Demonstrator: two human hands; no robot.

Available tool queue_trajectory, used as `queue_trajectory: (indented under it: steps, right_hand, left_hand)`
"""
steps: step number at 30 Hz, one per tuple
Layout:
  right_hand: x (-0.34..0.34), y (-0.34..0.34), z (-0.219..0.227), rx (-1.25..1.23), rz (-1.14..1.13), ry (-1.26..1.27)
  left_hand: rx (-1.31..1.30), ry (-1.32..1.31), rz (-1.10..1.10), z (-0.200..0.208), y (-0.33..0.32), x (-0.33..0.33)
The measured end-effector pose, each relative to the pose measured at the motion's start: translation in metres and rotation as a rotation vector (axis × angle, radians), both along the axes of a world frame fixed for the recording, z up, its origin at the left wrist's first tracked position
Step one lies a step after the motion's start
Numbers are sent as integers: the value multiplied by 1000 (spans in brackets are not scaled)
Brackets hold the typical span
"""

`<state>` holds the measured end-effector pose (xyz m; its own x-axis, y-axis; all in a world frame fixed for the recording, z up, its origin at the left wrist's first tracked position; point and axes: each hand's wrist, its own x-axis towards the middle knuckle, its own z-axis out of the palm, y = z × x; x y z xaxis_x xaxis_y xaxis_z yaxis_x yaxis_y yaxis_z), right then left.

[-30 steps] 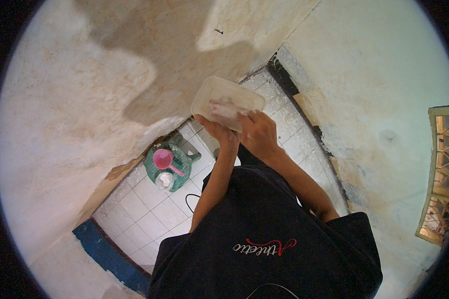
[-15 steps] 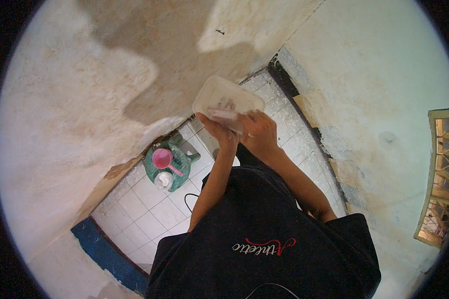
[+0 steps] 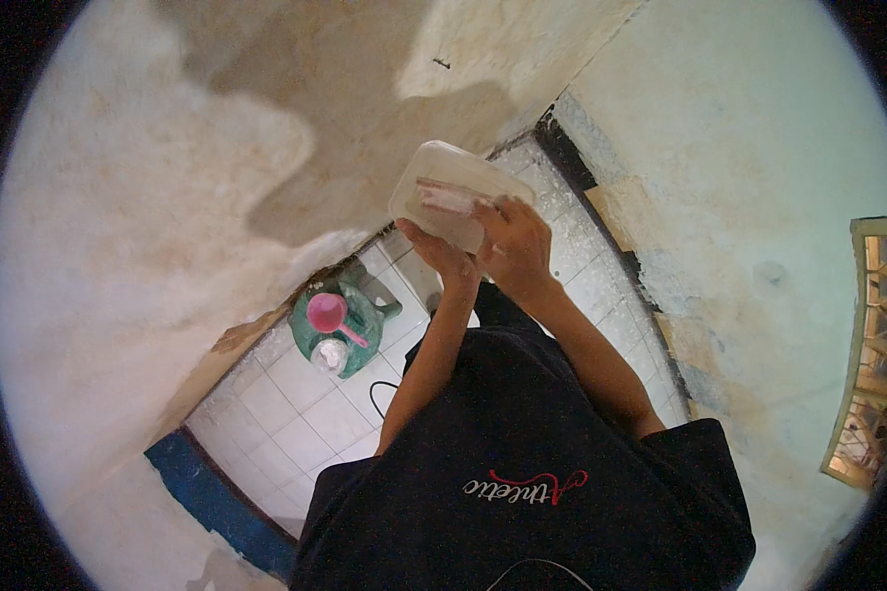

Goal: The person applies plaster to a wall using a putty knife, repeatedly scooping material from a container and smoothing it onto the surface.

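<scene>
A whitish translucent plastic container (image 3: pixel 465 158) with rounded corners is held up in front of me, its inside facing me. My left hand (image 3: pixel 442 254) grips it at its near side, thumb along the rim and the other fingers hidden beneath. Over the container, my right hand (image 3: pixel 515 246) is closed on a flat pinkish-white strip (image 3: pixel 448 196), perhaps a scraper, which lies across the container's inside. Whitish smears show on my right hand. What the container holds cannot be made out clearly.
On the white tiled floor (image 3: pixel 296 414) at left stands a green plastic stool (image 3: pixel 367 313) carrying a pink dipper (image 3: pixel 327 312) and a white plastic-wrapped bundle (image 3: pixel 330 356). A stained wall (image 3: pixel 207 187) rises ahead; a pale green wall (image 3: pixel 759 217) with a vent window (image 3: pixel 867 355) stands at right.
The flat strip has moved away from my left hand, toward the container's far part, and is less blurred. Container and both hands have shifted slightly right.
</scene>
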<state>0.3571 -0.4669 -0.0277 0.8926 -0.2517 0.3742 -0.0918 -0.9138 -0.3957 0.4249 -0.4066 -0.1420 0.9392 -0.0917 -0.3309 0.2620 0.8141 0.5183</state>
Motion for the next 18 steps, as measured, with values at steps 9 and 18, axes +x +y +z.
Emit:
queue_trajectory:
  steps: [9,18]
  right_hand:
    - [5,-4,23,-13,-5,-226]
    - [16,-17,37,114,77,-221]
  left_hand:
    - [-124,25,-37,39,-3,-5]
    - [-102,-49,-69,29,-2,4]
